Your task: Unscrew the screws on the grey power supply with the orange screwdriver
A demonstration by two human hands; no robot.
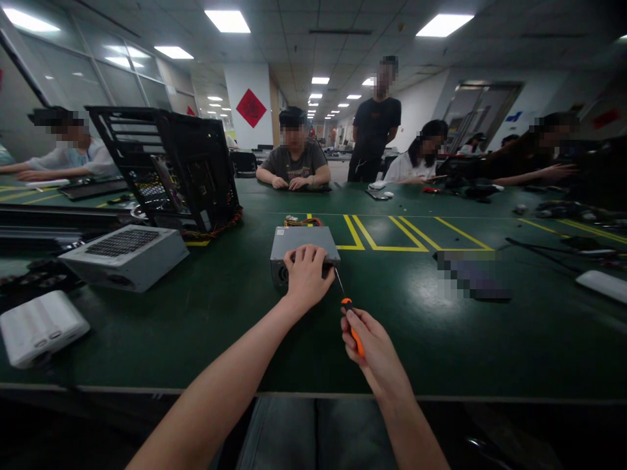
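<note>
A grey metal power supply box (304, 239) stands on the green table (235, 333), with coloured cables (306, 222) behind it. My left hand (308, 277) grips its front and top at the right side, fingers bent over the upper edge. An orange and black screwdriver (357, 338) is held in my right hand (369, 346), fingers wrapped round the handle. Its thin shaft points up and to the left, and the tip reaches the box's front right corner beside my left fingers. Whether the tip sits in a screw is too small to tell.
Left of the box are a second power supply (127, 258), an open black computer case (171, 170) and a white device (42, 326). A dark pixelated item (473, 277) lies at right. Several people sit or stand beyond the table.
</note>
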